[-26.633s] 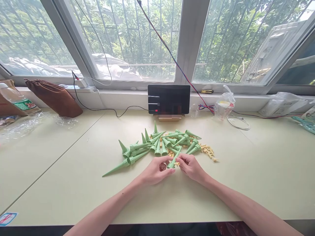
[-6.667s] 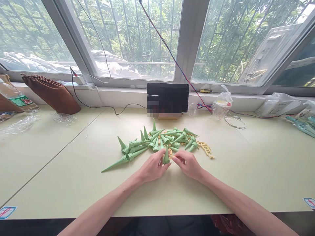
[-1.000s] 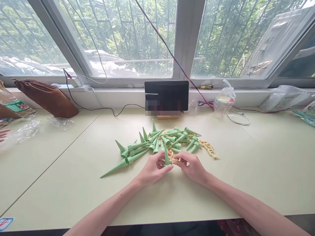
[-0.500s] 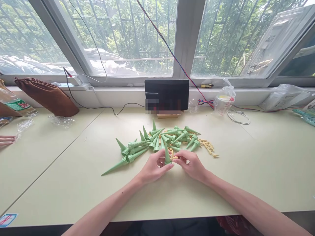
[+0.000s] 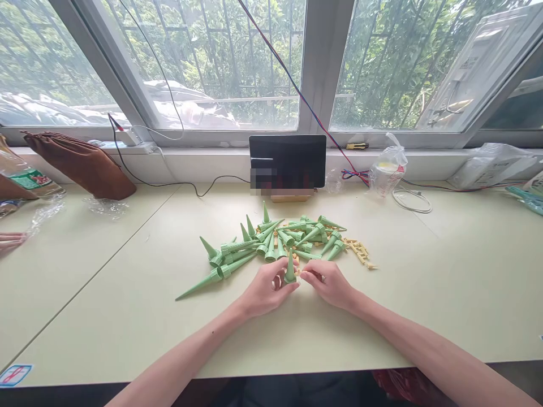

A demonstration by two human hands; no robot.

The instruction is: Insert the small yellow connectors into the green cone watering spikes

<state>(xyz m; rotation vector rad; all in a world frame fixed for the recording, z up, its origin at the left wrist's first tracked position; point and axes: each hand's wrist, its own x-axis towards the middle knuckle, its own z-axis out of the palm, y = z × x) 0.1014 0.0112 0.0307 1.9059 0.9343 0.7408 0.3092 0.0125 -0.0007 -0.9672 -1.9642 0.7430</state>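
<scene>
My left hand (image 5: 268, 287) is closed around the base of a green plastic plant-watering spike (image 5: 290, 270), its point turned upward. Close beside it, my right hand (image 5: 331, 284) pinches a small yellow plastic valve (image 5: 298, 272) against the spike's side; the fingertips partly cover it, so how far it sits in the spike cannot be made out. Beyond both hands lies a heap of green spikes (image 5: 240, 247), some upright and some on their sides. Several loose yellow valves (image 5: 360, 252) are scattered at the heap's right end.
A black tablet (image 5: 287, 161) stands at the back against the sill. To its right are a bagged cup (image 5: 388, 169) and a coiled white cable (image 5: 411, 201). A brown drawstring bag (image 5: 80, 165) lies back left. Another person's hand (image 5: 12, 240) rests at the left edge.
The spike in my left hand has tilted slightly to the right. My right fingers have shifted a little at the yellow valve, which shows less now.
</scene>
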